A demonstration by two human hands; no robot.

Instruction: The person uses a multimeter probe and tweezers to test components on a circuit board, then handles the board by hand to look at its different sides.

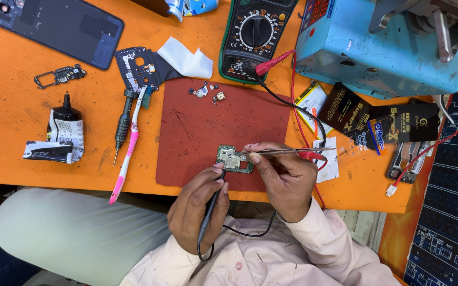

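Circuit board [234, 159] lay on mat [197, 132] atop counter [17, 106]; multimeter [254, 37] behind, toothbrush [128, 148] and screwdriver [123, 124] left of mat.

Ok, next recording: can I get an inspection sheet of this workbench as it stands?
Surface: orange bench top with a dark red work mat on it.
Job's things: small green circuit board at the mat's near edge; left hand holds a black probe to it, right hand holds metal tweezers at it.
Clutter: pink toothbrush, screwdriver, black glue tube, phone back shell, loose small parts, packets.
Grippers: both hands busy, gripping tools.
Cables: red and black leads run from the multimeter.
Surroundings: blue machine at the far right.
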